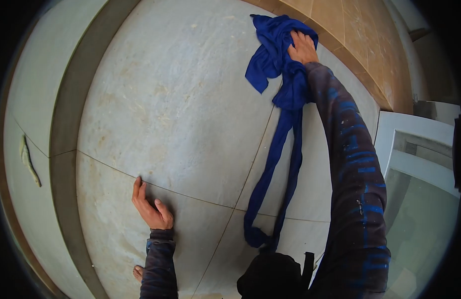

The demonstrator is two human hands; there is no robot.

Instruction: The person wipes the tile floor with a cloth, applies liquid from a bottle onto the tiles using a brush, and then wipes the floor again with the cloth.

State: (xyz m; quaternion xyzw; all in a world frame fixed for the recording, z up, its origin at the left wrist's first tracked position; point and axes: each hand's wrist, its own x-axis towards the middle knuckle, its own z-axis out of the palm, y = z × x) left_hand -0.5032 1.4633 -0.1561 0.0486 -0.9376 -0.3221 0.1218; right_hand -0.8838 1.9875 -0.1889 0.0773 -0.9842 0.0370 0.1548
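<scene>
A blue cloth (277, 47) lies bunched on the grey tiled floor (155, 94), close to the brown tiled edge at the upper right. My right hand (303, 48) presses down on it with the fingers bent into its folds. Two long strips of the same cloth trail back toward me and meet in a bundle at the lower middle. Over the floor at the lower left is my left hand (153, 207), fingers partly bent and thumb apart, holding nothing. Whether its fingertips touch the tile is hard to tell.
A brown tiled step or wall (360, 40) curves along the upper right. At the right stands a white-framed panel (414, 119). A raised ledge (36, 89) runs down the left, with a small pale, elongated object (28, 162) on it. A bare foot (137, 272) shows at the bottom.
</scene>
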